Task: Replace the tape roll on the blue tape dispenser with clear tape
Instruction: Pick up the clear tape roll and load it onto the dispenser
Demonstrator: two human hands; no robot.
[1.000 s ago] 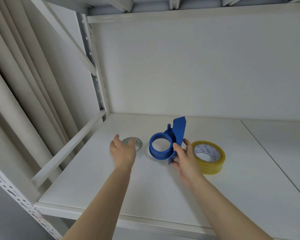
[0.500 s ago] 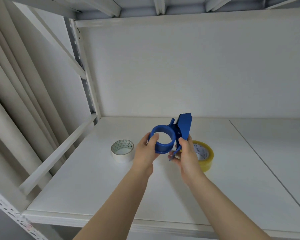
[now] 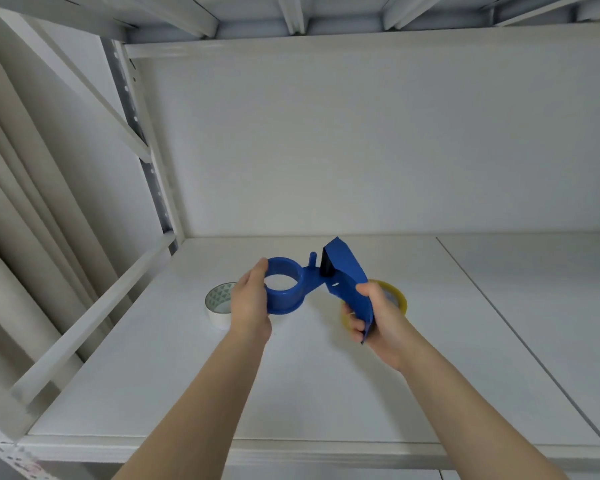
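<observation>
The blue tape dispenser (image 3: 340, 275) is held above the white shelf (image 3: 309, 375) by both hands. Its round hub (image 3: 286, 296) carries no roll. My left hand (image 3: 248, 303) grips the hub's left side, thumb on its rim. My right hand (image 3: 378, 320) holds the flat handle end. A white tape roll (image 3: 217, 304) lies on the shelf just left of my left hand, partly hidden by it. A yellowish clear tape roll (image 3: 397, 297) lies behind my right hand, mostly hidden.
The white back wall (image 3: 361, 150) stands close behind the rolls. A perforated upright (image 3: 146, 150) and a side rail (image 3: 94, 323) bound the shelf on the left. A seam (image 3: 499, 313) runs between shelf boards at the right. The shelf's front lip (image 3: 291, 452) lies under my forearms.
My left hand left the white roll and took hold of the dispenser's hub. Both hands lifted the dispenser off the shelf and spread apart with it.
</observation>
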